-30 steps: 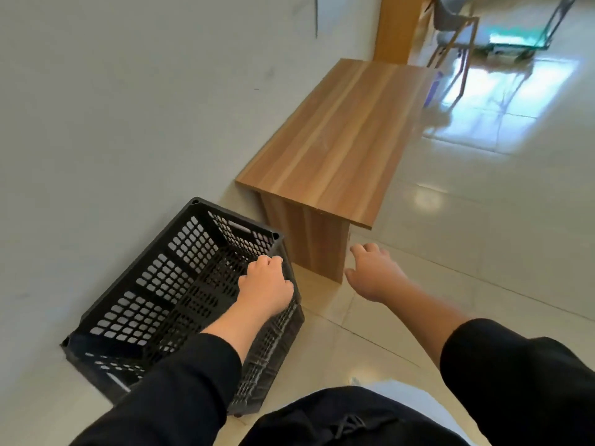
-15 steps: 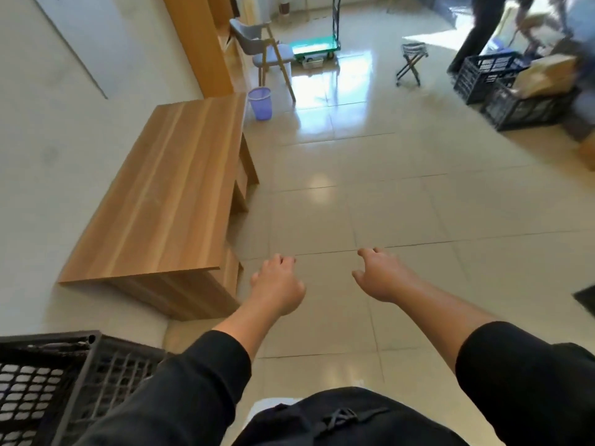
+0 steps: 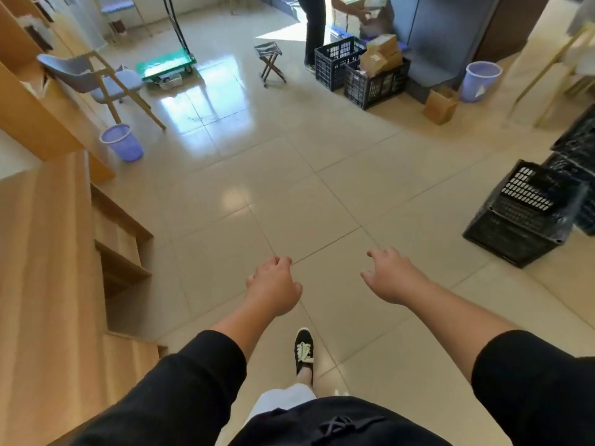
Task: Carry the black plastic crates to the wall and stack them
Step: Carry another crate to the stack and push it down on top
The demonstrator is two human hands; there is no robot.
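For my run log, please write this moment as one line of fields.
phase: walking to next crate | left hand: empty | right hand: empty | nearest black crate: tilted on floor, ahead right | stack: out of view

bright daylight glares off the glossy floor (image 3: 193, 101); edges bend, slightly blurred.

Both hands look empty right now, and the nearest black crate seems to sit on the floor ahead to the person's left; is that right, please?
Not quite: in the head view the nearest black crate sits on the floor ahead to the person's right, not the left. The left hand and right hand are indeed empty.
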